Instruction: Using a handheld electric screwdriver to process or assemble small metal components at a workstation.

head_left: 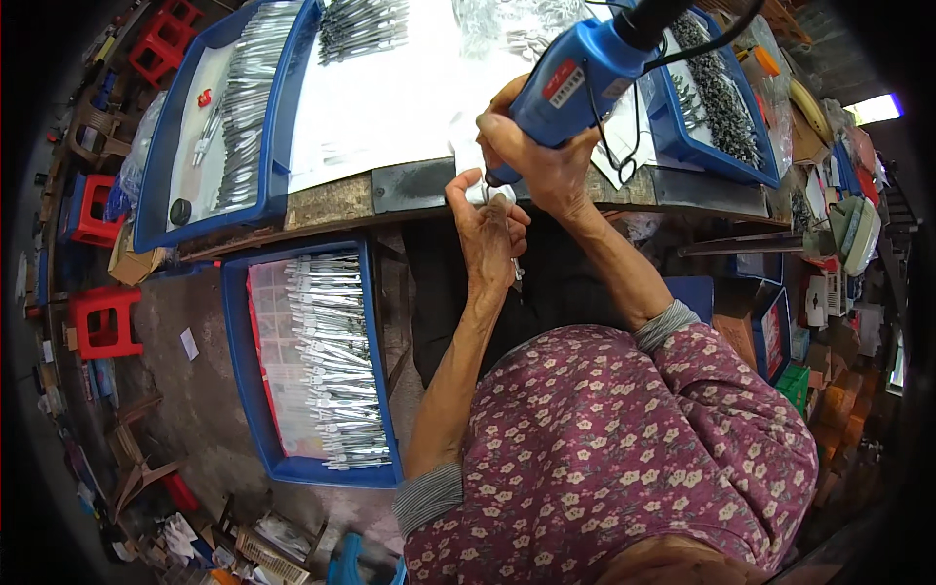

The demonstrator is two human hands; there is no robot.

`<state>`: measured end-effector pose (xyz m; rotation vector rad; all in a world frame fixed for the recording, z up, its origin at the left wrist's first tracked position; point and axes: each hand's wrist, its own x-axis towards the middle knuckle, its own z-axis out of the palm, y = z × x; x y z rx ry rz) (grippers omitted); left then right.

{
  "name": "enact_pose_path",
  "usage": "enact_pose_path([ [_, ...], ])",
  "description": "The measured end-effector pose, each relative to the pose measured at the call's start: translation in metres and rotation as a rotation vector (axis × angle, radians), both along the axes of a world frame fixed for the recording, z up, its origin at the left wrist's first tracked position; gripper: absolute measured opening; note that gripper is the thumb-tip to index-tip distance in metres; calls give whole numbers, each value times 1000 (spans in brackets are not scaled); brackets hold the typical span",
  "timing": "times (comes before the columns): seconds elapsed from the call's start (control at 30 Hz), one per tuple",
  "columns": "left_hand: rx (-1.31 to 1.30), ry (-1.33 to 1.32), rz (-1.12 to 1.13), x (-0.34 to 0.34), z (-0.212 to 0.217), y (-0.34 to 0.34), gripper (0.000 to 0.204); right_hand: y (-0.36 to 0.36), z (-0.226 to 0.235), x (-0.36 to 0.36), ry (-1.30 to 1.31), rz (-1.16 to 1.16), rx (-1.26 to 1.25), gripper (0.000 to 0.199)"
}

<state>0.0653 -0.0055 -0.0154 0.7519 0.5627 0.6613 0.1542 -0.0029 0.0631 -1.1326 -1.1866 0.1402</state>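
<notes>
My right hand (548, 164) is wrapped round a blue electric screwdriver (570, 93), which slants down toward the table's front edge. Its dark tip reaches my left hand (486, 229), whose fingers are closed at that edge. Between those fingers is a small metal piece, largely hidden, with something white around it; its exact kind does not show. A thin silvery end pokes out below the left hand. Both hands are close together at the worktable (414, 185).
Blue trays of slim metal parts stand on the table at left (281, 146) and below it (234, 341). Another blue tray (673, 141) at right holds small dark parts. A black cable (717, 44) runs from the screwdriver. Red stools (107, 322) stand at far left.
</notes>
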Motion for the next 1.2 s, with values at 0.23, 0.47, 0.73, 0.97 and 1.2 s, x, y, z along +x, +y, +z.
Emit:
enact_pose_path([
  [0.23,20,43,8,2,-5,-1,38,5,1,-1,10,-24,-127,9],
  [0.47,-8,17,14,3,-1,-2,35,6,-5,0,-98,-86,-67,15],
  [0.73,18,-23,-25,-2,-6,0,37,-10,12,-7,204,-77,-69,17],
  [0.97,44,36,-53,-27,6,-7,28,0,-1,-2,141,-95,-61,11],
  [1.2,55,172,248,-112,-23,-10,19,13,-20,10,46,-4,64,11],
])
